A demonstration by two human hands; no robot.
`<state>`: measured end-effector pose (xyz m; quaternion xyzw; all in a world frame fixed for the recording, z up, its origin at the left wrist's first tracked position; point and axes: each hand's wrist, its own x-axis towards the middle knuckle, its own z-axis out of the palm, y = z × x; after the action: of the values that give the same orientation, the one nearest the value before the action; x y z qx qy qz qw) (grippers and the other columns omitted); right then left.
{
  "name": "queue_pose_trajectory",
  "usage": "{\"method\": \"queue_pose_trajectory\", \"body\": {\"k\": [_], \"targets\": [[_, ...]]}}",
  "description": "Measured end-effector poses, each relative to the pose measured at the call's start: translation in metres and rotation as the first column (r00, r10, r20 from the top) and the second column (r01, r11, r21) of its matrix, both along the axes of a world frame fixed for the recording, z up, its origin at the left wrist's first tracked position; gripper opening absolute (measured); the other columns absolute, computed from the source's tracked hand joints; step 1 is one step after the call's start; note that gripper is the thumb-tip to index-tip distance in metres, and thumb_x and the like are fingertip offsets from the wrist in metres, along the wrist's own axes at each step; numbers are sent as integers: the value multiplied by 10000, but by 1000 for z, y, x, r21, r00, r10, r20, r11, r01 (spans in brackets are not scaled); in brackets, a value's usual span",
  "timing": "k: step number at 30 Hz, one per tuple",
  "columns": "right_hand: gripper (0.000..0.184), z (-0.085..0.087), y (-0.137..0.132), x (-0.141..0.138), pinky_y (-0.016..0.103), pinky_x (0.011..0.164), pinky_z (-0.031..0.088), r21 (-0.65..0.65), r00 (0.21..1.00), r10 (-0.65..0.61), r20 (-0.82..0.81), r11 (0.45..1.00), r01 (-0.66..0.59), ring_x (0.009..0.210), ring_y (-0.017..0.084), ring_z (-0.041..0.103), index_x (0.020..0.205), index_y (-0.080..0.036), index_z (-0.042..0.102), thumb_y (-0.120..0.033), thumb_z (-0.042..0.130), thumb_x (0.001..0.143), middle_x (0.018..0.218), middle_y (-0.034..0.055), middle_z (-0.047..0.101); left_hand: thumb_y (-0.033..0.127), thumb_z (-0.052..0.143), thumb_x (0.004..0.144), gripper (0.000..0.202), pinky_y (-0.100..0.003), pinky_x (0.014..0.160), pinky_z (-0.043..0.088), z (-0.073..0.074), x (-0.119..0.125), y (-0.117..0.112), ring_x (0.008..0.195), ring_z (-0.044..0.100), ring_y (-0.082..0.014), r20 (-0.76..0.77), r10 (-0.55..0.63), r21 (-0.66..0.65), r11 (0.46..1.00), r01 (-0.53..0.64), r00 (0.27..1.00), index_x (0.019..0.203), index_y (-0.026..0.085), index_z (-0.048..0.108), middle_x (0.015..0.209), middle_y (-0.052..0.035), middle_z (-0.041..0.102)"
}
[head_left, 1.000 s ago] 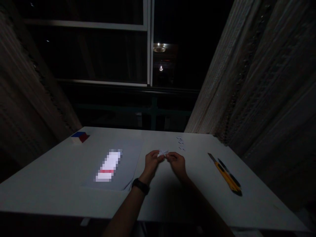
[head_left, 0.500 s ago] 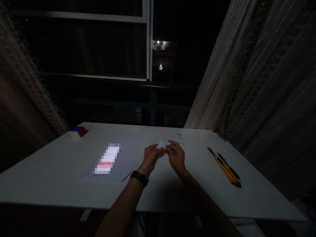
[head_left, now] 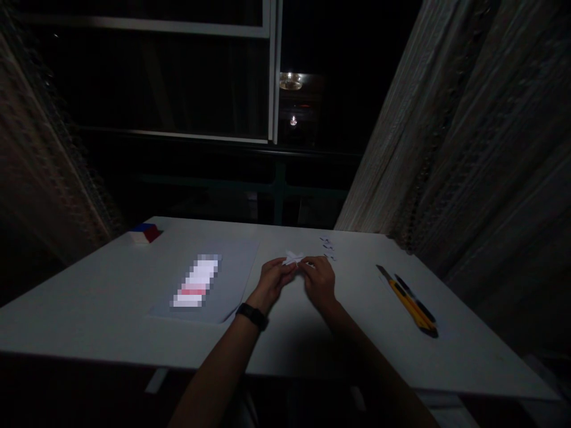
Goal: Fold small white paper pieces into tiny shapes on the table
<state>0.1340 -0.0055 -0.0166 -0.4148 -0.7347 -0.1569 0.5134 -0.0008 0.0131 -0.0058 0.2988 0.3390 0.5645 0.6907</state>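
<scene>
A small piece of folded white paper (head_left: 292, 257) is held up between my two hands, over the middle of the table. My left hand (head_left: 273, 279), with a dark band on its wrist, pinches the paper's left and lower side. On the other side, the fingertips of my right hand (head_left: 320, 280) are closed on its lower right edge. The paper has several pointed flaps; its exact shape is too small and dim to make out. Just beyond my right hand, small dark-marked paper bits (head_left: 328, 247) lie in a short row.
White sheets (head_left: 245, 261) lie left of my hands, under a blurred bright phone-like rectangle (head_left: 196, 282). A colour puzzle cube (head_left: 145, 233) sits at the far left. At the right are a yellow utility knife (head_left: 413, 309) and a dark pen (head_left: 417, 297). Curtains (head_left: 392, 131) hang beside the window.
My right hand's fingers have curled in closer on the paper's lower right edge. The flaps show more spread now. The whole view has shifted slightly.
</scene>
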Motion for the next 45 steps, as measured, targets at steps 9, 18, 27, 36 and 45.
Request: {"method": "queue_pose_trajectory", "body": {"k": [9, 18, 27, 36, 45], "targets": [[296, 0, 2, 0, 358, 758, 454, 20, 998, 51, 24, 998, -52, 811, 193, 576, 915, -191, 679, -61, 441, 800, 906, 51, 697, 59, 724, 552, 229, -233, 705, 525, 1, -3, 0, 735, 636, -145, -9, -38, 21, 999, 38, 999, 766, 93, 652, 785, -82, 672], [167, -6, 3, -8, 306, 691, 483, -85, 965, -39, -258, 996, 17, 725, 166, 560, 876, -226, 699, -198, 553, 800, 778, 45, 610, 44, 734, 565, 204, -263, 741, 537, 1, -1, 0, 714, 643, -144, -7, 4, 31, 1000, -4, 1000, 740, 86, 638, 759, -79, 671], [198, -6, 2, -13, 280, 718, 505, -121, 928, -1, -373, 992, -47, 736, 145, 583, 942, -220, 680, -196, 541, 804, 844, 40, 560, 31, 719, 557, 225, -239, 703, 529, 3, -1, -1, 698, 637, -137, 10, -9, 31, 999, 8, 1000, 760, 84, 637, 764, -79, 671], [174, -1, 1, -6, 300, 646, 474, -62, 975, 52, -214, 996, -67, 717, 170, 531, 834, -229, 710, -165, 554, 788, 742, 37, 579, 72, 715, 547, 209, -179, 562, 470, 5, -6, -2, 656, 623, -130, -54, -64, -5, 998, 64, 996, 747, 87, 656, 737, -81, 669], [260, 3, 0, -1, 310, 651, 453, -37, 993, 75, -94, 996, -79, 722, 185, 517, 880, -225, 707, -80, 518, 774, 686, 32, 611, 122, 726, 550, 220, -188, 596, 468, 4, -8, -2, 714, 629, -146, -54, -90, 19, 996, 91, 994, 759, 90, 662, 789, -92, 670]]}}
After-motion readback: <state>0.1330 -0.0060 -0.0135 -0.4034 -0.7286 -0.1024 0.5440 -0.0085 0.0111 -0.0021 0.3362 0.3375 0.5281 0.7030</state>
